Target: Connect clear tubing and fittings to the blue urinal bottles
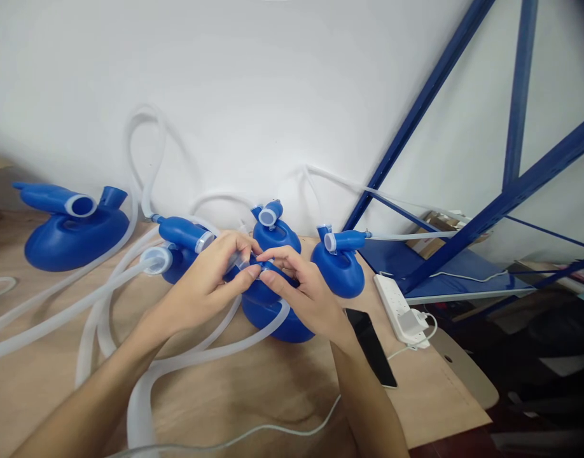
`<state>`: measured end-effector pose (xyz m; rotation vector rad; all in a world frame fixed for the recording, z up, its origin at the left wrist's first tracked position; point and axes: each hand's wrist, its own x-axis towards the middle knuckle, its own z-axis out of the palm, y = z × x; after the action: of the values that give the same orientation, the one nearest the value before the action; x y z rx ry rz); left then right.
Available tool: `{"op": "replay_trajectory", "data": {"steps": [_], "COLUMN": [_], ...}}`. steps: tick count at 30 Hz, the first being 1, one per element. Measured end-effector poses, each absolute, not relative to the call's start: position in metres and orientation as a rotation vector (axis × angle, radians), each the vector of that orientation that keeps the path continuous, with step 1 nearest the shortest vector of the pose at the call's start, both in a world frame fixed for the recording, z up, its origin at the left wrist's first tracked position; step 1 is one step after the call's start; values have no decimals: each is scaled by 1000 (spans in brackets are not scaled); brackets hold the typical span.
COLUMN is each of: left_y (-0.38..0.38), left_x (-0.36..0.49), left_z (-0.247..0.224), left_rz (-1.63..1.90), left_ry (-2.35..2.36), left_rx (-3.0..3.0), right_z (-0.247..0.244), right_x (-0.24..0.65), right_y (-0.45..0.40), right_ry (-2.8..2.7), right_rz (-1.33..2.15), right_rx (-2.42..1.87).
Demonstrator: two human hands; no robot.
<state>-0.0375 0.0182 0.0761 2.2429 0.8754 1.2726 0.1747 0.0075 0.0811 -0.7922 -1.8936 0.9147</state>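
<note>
In front of me on the wooden table stands a blue plastic urinal bottle (292,327). My left hand (220,267) is closed around the upper part of this bottle, thumb and fingers drawn together. From the right, my right hand (301,280) pinches the same upper part, its thumb close to the left thumb. The fingers hide most of what they grip, including any small fitting there. A whitish translucent hose (225,359) curves from beside the bottle toward the lower left.
More blue bottles with hoses stand around: a far-left bottle (77,235), one behind my hands (280,235), one at right (340,273). A black phone (371,346) and a white power strip (399,312) lie near the table's right edge. A blue metal shelf (425,273) adjoins it.
</note>
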Motion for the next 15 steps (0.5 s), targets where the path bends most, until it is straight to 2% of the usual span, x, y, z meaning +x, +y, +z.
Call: {"op": "replay_trajectory", "data": {"steps": [7, 15], "left_y": [20, 21], "left_x": [-40, -45], "left_z": [75, 86], "left_rz": [1167, 1102], "left_ry": [776, 789], "left_rx": [1934, 1853], "right_z": [78, 81], "right_x": [177, 175], "right_y": [10, 12], "right_ry": [-1907, -1931], "right_rz": [900, 965], "right_rx": [-830, -849]}}
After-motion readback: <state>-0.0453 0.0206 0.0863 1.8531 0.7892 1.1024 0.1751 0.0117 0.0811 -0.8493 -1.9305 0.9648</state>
